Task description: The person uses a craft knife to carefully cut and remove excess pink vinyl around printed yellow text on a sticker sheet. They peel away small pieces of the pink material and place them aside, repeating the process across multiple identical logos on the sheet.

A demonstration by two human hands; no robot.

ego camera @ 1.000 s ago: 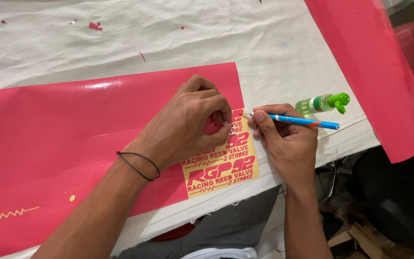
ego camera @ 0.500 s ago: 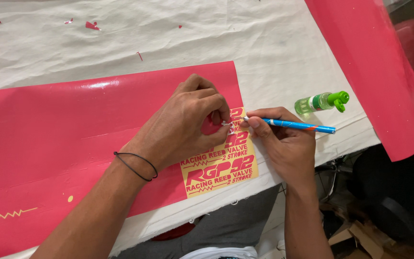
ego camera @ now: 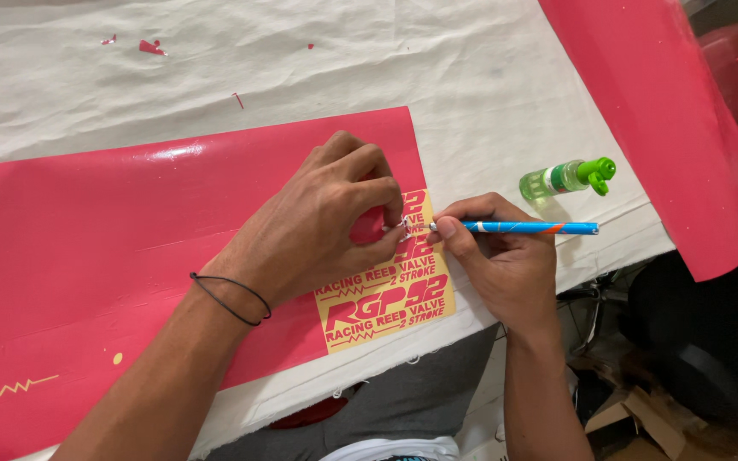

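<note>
Weeding partly done: yellow backing with pink lettering point(ego camera: 383, 300) is exposed at the glossy pink vinyl sheet's point(ego camera: 130, 248) corner on the worktop, most unpeeled; left hand point(ego camera: 318, 226) fingers pinch a scrap, right hand point(ego camera: 506, 256) grips blue pen-shaped tool point(ego camera: 527, 228).

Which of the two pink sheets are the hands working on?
The big pink sheet lying flat in front; both hands meet at its yellow patch. The other sheet lies untouched at the right, hanging off the table.

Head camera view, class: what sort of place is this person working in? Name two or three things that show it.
Probably a sticker or sign-making workbench. A pink vinyl sheet lies on a cloth-covered table, the right hand holds a blue craft knife at a yellow backing patch, and pink offcuts are scattered about.
</note>
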